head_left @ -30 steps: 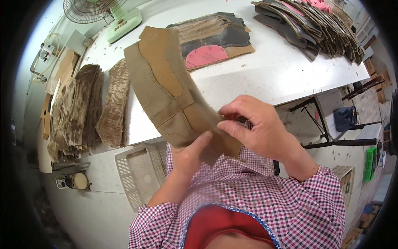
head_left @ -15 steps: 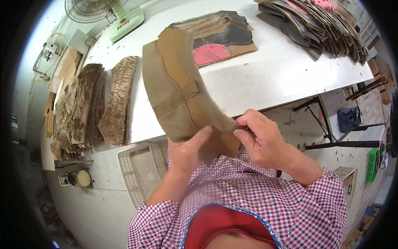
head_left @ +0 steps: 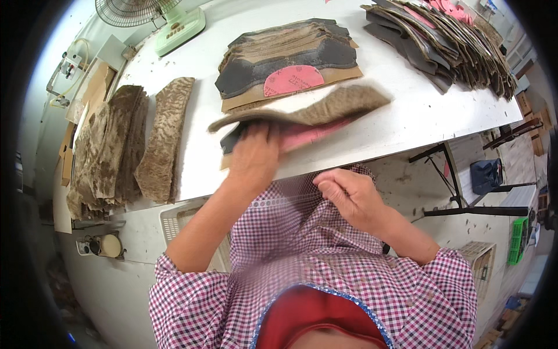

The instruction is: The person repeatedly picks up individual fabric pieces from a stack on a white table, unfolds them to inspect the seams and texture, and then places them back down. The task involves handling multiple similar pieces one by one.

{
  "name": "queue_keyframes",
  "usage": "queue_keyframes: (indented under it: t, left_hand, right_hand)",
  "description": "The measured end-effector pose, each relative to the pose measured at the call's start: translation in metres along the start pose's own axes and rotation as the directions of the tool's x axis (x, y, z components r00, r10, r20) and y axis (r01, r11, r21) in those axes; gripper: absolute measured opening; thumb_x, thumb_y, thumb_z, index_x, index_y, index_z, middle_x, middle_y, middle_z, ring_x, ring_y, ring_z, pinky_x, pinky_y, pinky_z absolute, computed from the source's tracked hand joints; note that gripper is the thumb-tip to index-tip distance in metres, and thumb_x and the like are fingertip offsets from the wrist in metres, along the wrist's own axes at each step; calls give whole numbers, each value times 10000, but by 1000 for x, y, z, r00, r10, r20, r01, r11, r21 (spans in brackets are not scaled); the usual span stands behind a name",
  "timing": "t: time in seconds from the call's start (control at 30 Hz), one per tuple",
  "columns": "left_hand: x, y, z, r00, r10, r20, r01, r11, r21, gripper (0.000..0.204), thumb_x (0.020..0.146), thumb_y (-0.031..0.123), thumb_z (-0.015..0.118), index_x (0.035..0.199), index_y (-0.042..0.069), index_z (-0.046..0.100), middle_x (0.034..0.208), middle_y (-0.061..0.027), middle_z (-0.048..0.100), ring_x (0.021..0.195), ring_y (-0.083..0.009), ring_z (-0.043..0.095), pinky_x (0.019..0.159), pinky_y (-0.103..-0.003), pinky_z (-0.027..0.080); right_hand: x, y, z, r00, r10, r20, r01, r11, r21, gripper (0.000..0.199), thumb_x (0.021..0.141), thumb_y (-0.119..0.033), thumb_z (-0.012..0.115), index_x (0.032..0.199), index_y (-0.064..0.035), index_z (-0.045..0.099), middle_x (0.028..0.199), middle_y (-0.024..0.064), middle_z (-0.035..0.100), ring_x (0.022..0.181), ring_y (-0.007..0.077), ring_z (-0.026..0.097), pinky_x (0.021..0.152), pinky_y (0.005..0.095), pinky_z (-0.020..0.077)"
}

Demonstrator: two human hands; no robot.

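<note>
**Operator A:** At the near edge of the white counter (head_left: pixel 407 116), toward 12 o'clock from the person's chest, the left hand (head_left: pixel 256 160) holds a long tan piece of fuzzy material (head_left: pixel 314 110), with a pink and a dark layer showing beneath it. Which step does this appear to be?

**Operator B:** Judged from the frame, a placing or turning step: the piece is lifted just above the counter edge, not lying flat. The left fingers (head_left: pixel 264 136) are closed on its underside near the left end. The right hand (head_left: pixel 349 195) sits apart at about 4 o'clock from the piece, against the checked shirt (head_left: pixel 302 244); its fingers are loosely curled and hold nothing.

**Operator A:** Orientation of the piece?

**Operator B:** The long axis runs from 8 o'clock to 2 o'clock, almost level across the view. The narrow left end points toward the upright fur strip (head_left: pixel 165 139); the broader right end rises toward the fanned stack of cut parts (head_left: pixel 442 41) at 1 o'clock. The fuzzy face is up.

**Operator A:** Requirement for the next move?

**Operator B:** Probably a second support. Held by one hand near one end, the piece sags. The stack with the pink disc (head_left: pixel 293 78) lies just behind it at 12 o'clock, so that gap calls for care.
</note>
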State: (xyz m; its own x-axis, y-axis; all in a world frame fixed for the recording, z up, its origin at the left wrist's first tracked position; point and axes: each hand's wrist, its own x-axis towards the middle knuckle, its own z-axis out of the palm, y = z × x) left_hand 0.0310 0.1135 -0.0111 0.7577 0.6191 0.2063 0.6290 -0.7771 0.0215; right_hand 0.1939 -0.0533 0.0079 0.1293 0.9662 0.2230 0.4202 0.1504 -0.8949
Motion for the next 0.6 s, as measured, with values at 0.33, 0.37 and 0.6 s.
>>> queue_keyframes:
  t: [0.33,0.37,0.6]
  left_hand:
    - [-11,22,19,994,61,-89,-76,981,-177,442,848,220,601,1236,14,552,1250,-225,498,1167,-412,451,1020,-497,346]
    - [-12,24,16,994,25,-103,-47,974,-222,441,831,189,617,1228,10,553,1244,-228,498,1155,-419,456,1013,-497,355]
    - [-45,-41,-10,824,-361,437,175,-572,-802,310,950,107,477,1209,-52,537,1138,-130,620,1017,-205,614,872,-315,509]
  right_hand:
    - [103,14,0,968,-252,18,237,884,-403,240,932,-187,522,1022,20,603,883,157,646,867,384,614,758,453,480]
    - [110,21,3,990,-94,107,130,900,-416,273,944,-211,500,1046,22,598,910,161,648,895,392,611,773,459,478]
    - [83,52,9,956,-58,288,214,808,-549,405,985,-228,433,1306,14,487,1413,174,439,1365,334,337,1139,446,235]
